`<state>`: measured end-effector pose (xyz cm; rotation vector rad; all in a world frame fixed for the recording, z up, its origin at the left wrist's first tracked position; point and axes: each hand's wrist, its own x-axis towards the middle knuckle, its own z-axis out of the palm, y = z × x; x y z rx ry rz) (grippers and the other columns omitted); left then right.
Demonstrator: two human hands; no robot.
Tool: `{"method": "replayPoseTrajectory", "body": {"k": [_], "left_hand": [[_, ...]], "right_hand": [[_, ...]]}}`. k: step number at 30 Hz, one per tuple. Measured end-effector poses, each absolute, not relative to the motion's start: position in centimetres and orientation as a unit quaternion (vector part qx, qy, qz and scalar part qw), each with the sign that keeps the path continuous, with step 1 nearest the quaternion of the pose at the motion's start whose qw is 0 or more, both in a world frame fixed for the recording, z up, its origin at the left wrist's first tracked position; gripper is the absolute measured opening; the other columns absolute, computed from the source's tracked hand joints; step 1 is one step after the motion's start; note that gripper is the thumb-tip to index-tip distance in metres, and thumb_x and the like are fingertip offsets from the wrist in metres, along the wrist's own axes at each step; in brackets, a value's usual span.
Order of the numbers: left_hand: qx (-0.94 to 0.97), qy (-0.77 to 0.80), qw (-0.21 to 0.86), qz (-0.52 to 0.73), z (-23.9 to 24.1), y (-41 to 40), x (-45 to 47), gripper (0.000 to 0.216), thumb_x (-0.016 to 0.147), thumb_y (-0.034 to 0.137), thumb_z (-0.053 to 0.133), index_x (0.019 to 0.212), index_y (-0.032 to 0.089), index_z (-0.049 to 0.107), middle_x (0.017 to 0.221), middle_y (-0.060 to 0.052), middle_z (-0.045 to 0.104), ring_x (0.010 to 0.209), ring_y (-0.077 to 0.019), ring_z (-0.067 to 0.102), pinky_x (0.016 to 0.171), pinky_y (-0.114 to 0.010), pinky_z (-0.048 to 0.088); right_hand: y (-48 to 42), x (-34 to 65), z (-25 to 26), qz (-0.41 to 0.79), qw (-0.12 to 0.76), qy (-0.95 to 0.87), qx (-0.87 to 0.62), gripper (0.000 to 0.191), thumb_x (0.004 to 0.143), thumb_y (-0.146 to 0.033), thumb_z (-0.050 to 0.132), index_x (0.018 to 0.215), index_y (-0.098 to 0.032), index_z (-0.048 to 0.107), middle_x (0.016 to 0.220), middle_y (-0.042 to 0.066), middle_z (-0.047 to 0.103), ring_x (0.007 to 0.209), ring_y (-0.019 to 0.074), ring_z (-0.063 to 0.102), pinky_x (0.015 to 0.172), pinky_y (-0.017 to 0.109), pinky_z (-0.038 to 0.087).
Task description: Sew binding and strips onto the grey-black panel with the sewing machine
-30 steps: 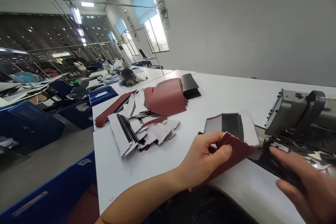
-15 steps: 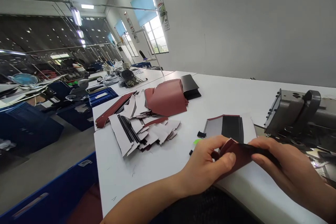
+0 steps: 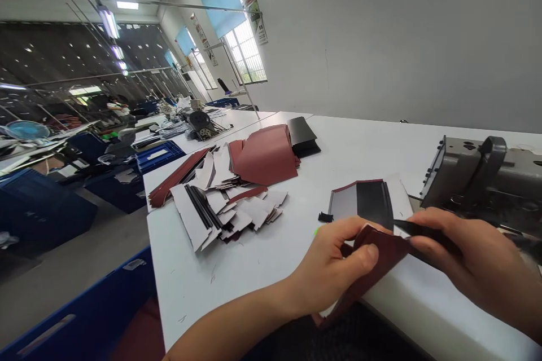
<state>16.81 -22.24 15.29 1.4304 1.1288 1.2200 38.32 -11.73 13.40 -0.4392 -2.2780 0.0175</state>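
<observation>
Two closed grips: left hand on burgundy leather, right hand on a black strip, sewing machine head alongside.

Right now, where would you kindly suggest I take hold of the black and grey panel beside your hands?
Probably take the panel by its far edge, coming from the wall side: that edge lies free, while the left hand crowds the near edge. It lies flat, so lift that edge.
</observation>
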Motion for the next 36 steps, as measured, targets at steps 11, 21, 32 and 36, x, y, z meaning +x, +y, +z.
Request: {"method": "replayPoseTrajectory", "body": {"k": [11,21,32,36], "left_hand": [[0.491,0.410,0.559,0.528,14.8,-23.3,16.9,0.018,0.095,0.033,0.062,0.105,0.020,0.053,0.085,0.002,0.058,0.070,-0.0078,0.047,0.066,-0.020,0.038],[0.525,0.462,0.510,0.501,14.9,-23.8,17.0,0.012,0.099,0.025,0.050,0.110,0.021,0.050,0.104,-0.004,0.063,0.083,-0.0121,0.053,0.072,-0.025,0.041],[0.516,0.458,0.520,0.503,13.8,-23.4,16.9,0.012,0.097,0.025,0.053,0.108,0.021,0.050,0.086,0.001,0.058,0.066,-0.0080,0.045,0.060,-0.019,0.038],[0.521,0.453,0.506,0.516,14.9,-24.1,16.1,0.012,0.097,0.026,0.055,0.108,0.021,0.053,0.095,-0.003,0.068,0.073,-0.0103,0.058,0.065,-0.021,0.047]], "right_hand": [[-11.8,39.4,11.8,0.070,0.337,-0.923,-0.174,0.025,0.103,-0.043,0.048,0.116,-0.023,0.054,0.081,-0.001,0.072,0.058,0.0139,0.066,0.051,0.024,0.049],[-12.3,38.7,12.0,0.043,0.333,-0.931,-0.143,0.022,0.104,-0.039,0.047,0.112,-0.020,0.053,0.078,-0.001,0.070,0.053,0.0126,0.062,0.047,0.025,0.043],[-12.4,38.5,11.4,0.131,0.311,-0.928,-0.160,0.022,0.102,-0.039,0.051,0.112,-0.020,0.056,0.081,-0.001,0.071,0.057,0.0126,0.063,0.051,0.025,0.044],[-12.7,38.5,12.0,0.221,0.326,-0.902,-0.175,0.017,0.103,-0.036,0.046,0.105,-0.024,0.058,0.076,-0.003,0.068,0.056,0.0117,0.061,0.052,0.022,0.047]]}}
